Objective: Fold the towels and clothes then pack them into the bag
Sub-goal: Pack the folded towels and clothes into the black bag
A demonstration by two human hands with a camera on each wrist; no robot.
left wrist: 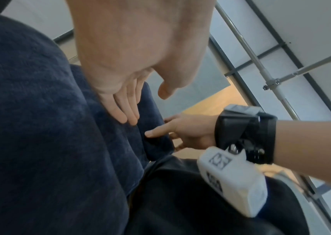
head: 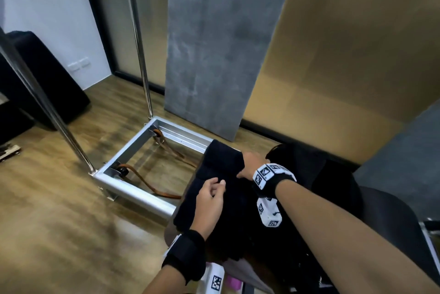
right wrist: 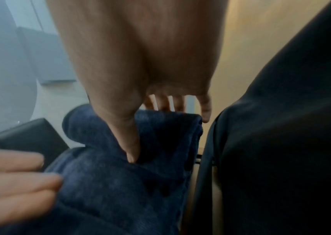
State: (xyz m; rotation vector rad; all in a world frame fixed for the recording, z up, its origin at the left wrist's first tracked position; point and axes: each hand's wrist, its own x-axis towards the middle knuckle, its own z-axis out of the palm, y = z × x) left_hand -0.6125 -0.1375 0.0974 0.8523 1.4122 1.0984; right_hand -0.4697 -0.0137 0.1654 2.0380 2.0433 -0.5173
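A dark navy towel [head: 221, 165], folded into a thick pad, lies in front of me beside a black bag [head: 333, 179]. My left hand [head: 217, 186] rests on top of the towel [left wrist: 40, 127] with straight fingers [left wrist: 126, 112] and the thumb held apart. My right hand [head: 244, 167] pinches the towel's far right edge: in the right wrist view the thumb [right wrist: 130, 143] presses on the fold of the towel [right wrist: 110, 190] and the fingers [right wrist: 168, 103] reach behind it. The bag's dark cloth [right wrist: 281, 143] hangs just right of that edge.
A silver metal frame [head: 133, 150] with upright poles and brown straps stands on the wooden floor to the left. A grey panel [head: 214, 55] leans on the wall behind. A black case [head: 47, 79] sits far left, a dark chair [head: 392, 210] at the right.
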